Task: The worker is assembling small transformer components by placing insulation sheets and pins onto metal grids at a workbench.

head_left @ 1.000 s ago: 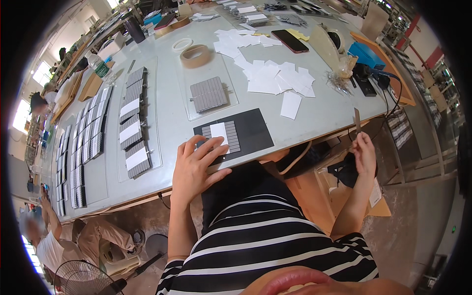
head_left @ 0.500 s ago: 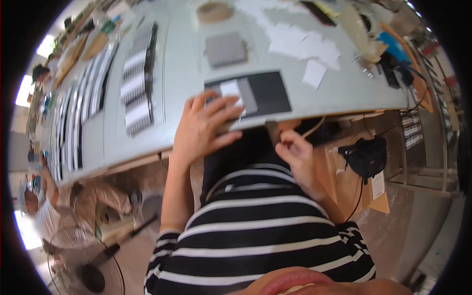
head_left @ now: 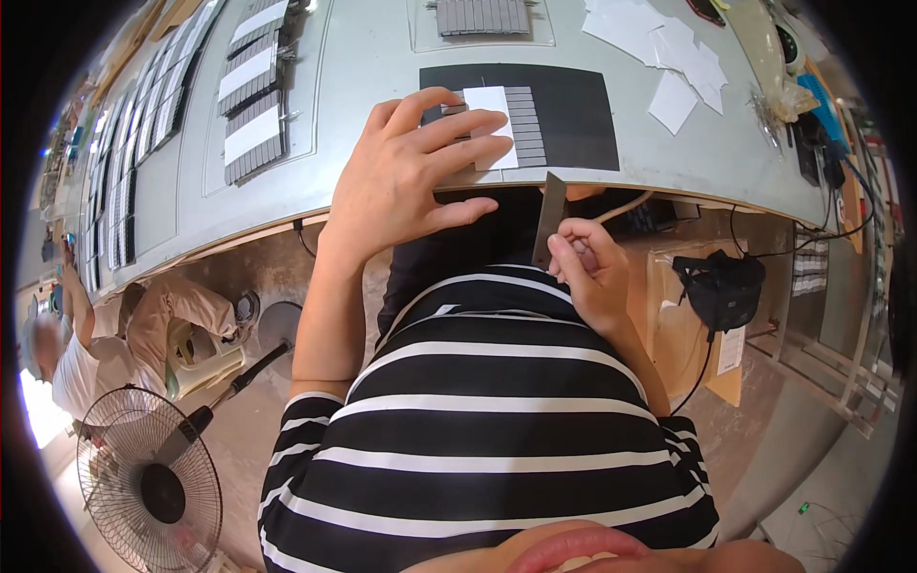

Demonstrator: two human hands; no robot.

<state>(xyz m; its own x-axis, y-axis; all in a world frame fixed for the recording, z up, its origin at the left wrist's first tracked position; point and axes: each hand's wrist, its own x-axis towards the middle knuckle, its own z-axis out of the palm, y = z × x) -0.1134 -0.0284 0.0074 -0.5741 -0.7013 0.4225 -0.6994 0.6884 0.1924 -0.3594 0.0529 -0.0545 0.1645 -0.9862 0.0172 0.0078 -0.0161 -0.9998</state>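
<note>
My left hand [head_left: 411, 172] is spread over a block of narrow grey strips [head_left: 525, 124]. Its fingertips rest on the white paper band [head_left: 489, 100] across the block, and the hand covers the block's left part. Under the block lies a black mat [head_left: 573, 115] at the table's front edge. Pinched between thumb and fingers of my right hand [head_left: 592, 263] is a flat, dark metal blade [head_left: 548, 215]. The blade points up toward the table edge, apart from the strips.
More banded grey blocks [head_left: 253, 143] stand in rows at the left of the table [head_left: 353, 57]. Another grey block [head_left: 482, 17] lies beyond the mat. White paper sheets [head_left: 673, 100] are scattered at the right. A fan [head_left: 162, 492] and a seated person [head_left: 86, 372] are at the lower left.
The view has shifted, so the table things appear higher. The blade in my right hand now shows more fully, pointing upward. My left hand remains over the strips.
</note>
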